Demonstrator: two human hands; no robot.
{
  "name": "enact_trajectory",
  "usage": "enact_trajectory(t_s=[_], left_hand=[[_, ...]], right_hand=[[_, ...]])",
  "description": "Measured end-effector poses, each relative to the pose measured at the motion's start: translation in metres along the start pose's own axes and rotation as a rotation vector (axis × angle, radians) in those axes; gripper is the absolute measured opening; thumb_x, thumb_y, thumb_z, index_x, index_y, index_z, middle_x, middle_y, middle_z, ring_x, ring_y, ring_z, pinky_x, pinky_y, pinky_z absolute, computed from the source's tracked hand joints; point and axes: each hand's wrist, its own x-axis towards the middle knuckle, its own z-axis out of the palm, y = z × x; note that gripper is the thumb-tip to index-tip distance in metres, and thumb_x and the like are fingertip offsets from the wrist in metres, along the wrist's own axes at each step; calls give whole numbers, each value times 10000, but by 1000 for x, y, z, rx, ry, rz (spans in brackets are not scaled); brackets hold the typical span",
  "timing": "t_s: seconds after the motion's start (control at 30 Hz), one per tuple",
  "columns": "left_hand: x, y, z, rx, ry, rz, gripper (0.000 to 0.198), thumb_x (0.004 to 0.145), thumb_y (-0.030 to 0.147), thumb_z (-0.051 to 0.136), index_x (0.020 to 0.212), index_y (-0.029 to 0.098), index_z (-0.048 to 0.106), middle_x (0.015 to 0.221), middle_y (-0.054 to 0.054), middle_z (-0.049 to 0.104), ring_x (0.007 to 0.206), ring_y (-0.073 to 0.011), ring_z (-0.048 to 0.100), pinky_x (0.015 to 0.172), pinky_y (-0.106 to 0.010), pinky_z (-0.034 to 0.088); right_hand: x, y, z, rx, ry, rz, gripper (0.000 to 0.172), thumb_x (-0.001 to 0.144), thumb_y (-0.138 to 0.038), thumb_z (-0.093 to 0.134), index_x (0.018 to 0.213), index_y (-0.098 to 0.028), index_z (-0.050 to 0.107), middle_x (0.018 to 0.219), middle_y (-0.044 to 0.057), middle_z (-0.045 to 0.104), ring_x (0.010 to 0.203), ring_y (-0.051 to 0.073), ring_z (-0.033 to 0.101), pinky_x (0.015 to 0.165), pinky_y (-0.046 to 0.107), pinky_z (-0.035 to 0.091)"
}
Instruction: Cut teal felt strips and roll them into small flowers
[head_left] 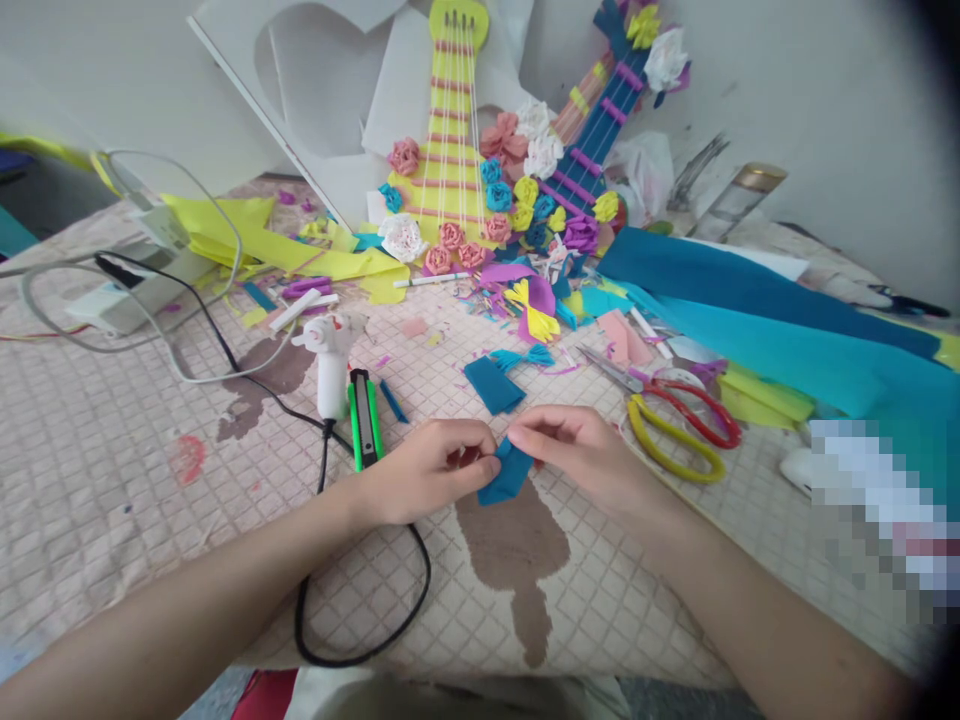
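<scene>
A small piece of blue paper (504, 482) is pinched between my two hands above the table. My left hand (439, 465) grips its upper left edge with thumb and fingertips. From the other side, my right hand (574, 445) holds the upper right part. Just beyond my fingers lie a folded dark blue paper strip (493, 386) and a fringed blue paper piece (525, 358). To the left of my left hand are a green utility knife (365, 420) and a white glue gun (330, 370). Scissors (679, 415) with red and yellow handles rest right of my right hand.
A yellow paper guitar (454, 120) with paper flowers and a blue one (596, 150) lean at the back. Blue crepe paper (750, 290) spreads across the right. A black cable (427, 580) loops below my left wrist. A power strip (127, 295) sits at left.
</scene>
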Motion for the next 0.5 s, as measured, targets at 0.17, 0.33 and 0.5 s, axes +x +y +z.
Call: enact_trajectory(t_s=[0.17, 0.33, 0.5], left_hand=[[1, 0, 0, 10, 5, 3, 232, 873, 292, 462, 690, 158, 512, 626, 27, 471, 582, -94, 425, 552, -222, 371], [1, -1, 1, 13, 14, 7, 264, 875, 268, 454, 633, 162, 474, 586, 41, 414, 553, -87, 383, 519, -214, 335], [1, -1, 1, 6, -17, -6, 228, 855, 223, 460, 637, 160, 476, 588, 43, 417, 549, -84, 379, 517, -208, 330]], right_hand=[[0, 0, 3, -1, 54, 11, 163, 757, -361, 652, 751, -201, 681, 721, 6, 633, 648, 123, 542, 586, 254, 422], [-1, -2, 5, -22, 71, 8, 212, 786, -364, 608, 666, -199, 666, 602, -16, 563, 571, 108, 484, 540, 249, 386], [-1, -1, 2, -46, 22, 32, 161, 772, -339, 634, 725, -193, 684, 673, -2, 604, 616, 115, 512, 583, 256, 408]])
